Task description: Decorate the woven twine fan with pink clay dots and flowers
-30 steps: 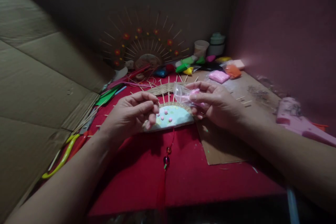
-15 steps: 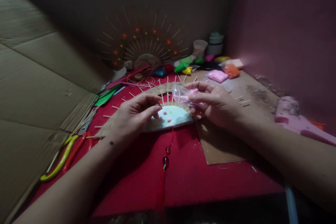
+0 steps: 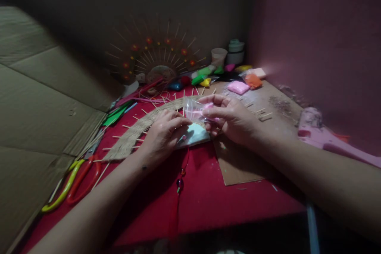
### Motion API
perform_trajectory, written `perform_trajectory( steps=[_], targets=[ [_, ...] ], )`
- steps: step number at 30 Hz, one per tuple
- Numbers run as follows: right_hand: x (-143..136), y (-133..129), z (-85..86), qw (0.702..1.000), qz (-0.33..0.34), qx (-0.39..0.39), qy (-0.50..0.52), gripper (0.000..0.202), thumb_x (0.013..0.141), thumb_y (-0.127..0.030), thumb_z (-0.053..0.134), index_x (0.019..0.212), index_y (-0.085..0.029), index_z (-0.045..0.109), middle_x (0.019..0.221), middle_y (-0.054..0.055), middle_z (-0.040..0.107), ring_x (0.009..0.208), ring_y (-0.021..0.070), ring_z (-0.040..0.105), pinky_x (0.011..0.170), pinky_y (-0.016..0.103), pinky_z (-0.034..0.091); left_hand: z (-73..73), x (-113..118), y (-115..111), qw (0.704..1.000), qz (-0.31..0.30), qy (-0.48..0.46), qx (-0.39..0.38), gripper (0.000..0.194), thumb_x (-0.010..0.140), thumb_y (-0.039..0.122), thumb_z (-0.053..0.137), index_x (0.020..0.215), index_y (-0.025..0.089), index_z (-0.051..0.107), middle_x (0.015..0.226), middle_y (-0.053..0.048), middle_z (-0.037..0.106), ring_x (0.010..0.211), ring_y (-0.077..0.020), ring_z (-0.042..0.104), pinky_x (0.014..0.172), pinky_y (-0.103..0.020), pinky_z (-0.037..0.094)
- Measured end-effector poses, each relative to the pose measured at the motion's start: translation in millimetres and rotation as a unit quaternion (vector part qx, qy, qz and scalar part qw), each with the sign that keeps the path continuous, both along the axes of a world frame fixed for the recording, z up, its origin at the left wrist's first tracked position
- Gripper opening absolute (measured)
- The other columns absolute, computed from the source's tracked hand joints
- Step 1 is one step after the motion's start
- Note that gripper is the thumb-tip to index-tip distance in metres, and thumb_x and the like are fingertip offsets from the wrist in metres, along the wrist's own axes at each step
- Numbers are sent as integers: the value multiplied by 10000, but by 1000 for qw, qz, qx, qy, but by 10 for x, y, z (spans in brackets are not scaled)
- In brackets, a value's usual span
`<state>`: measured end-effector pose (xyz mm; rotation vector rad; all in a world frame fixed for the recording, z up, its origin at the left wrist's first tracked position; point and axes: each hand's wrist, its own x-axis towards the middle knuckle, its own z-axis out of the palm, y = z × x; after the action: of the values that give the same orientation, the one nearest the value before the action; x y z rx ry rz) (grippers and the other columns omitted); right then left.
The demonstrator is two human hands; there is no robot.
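The person's right hand (image 3: 233,119) pinches a clear bag of pink clay (image 3: 195,110) between thumb and fingers, above the woven fan (image 3: 126,143) at the middle of the red table (image 3: 217,210). The left hand (image 3: 165,135) bends its fingers close together over the fan's pale blue panel (image 3: 198,135); whether they grip anything, one cannot tell. A beaded tassel (image 3: 179,183) runs from the panel toward the near edge, and scissors (image 3: 70,186) lie by the left edge

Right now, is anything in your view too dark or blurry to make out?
Head view: the finished-looking fan at the back sinks into shadow, its edges soft; the red tassel is blurred; the pale panel catches bright light.
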<state>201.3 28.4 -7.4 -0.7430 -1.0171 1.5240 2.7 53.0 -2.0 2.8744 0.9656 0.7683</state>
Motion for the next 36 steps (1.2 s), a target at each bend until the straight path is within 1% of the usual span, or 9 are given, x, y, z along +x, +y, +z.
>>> perform_trajectory(
  steps=[3,7,10,15,18,23,25,31,36],
  targets=[
    [3,9,6,1000,3,8,6,243,686,-123,666,911,-176,593,627,-25,592,448,101,553,347,185,393,-6,8,-4,1000,-1,-1,-6,196,878,195,516,1008,200,663,990,-85,672,995,-233,570,822,-382,480],
    [3,11,16,1000,3,7,8,236,683,-108,668,898,-171,594,625,-27,589,447,99,554,347,185,392,-31,-2,-15,1000,21,-22,-9,182,855,196,553,990,210,675,982,-73,672,894,-200,598,758,-333,491],
    [3,10,7,1000,4,9,7,232,691,-112,670,900,-176,592,619,-31,587,449,99,553,353,188,394,-51,-17,-19,998,36,-44,-10,169,855,214,555,962,211,686,972,-71,668,865,-192,606,744,-326,491],
    [7,6,-12,1000,7,11,4,236,698,-131,677,914,-180,595,625,-29,586,453,98,550,360,188,395,-71,-17,-6,998,55,-28,31,172,876,255,529,929,202,684,849,-61,668,811,-197,602,724,-335,471],
    [10,1,-8,1000,7,10,0,236,697,-138,682,912,-182,596,633,-27,588,459,97,553,364,187,396,-75,-7,2,997,63,-11,47,174,883,260,512,924,204,671,816,-57,661,769,-190,592,708,-331,461],
    [10,2,-3,1000,4,6,-4,227,696,-138,677,901,-192,597,629,-28,580,463,99,550,364,190,394,-53,6,-27,998,46,-1,35,182,901,233,476,940,193,649,896,-75,668,838,-205,589,758,-354,454],
    [7,5,-9,1000,4,7,-4,226,695,-139,678,899,-194,598,640,-27,582,462,98,548,363,191,393,-45,12,-43,998,39,5,40,184,910,220,456,925,187,637,898,-72,667,832,-199,584,763,-354,447],
    [2,15,-25,1000,4,7,-3,232,696,-139,675,909,-189,599,652,-29,581,462,95,552,356,186,394,-62,28,-45,998,25,22,55,211,926,209,418,822,173,599,784,-44,622,737,-177,538,696,-318,425],
    [5,16,-21,1000,0,6,-6,236,694,-137,674,909,-188,593,644,-32,576,461,97,552,351,187,395,-95,12,-22,997,6,29,65,228,924,195,411,747,184,555,693,-21,570,735,-181,504,695,-307,415]
  ],
)
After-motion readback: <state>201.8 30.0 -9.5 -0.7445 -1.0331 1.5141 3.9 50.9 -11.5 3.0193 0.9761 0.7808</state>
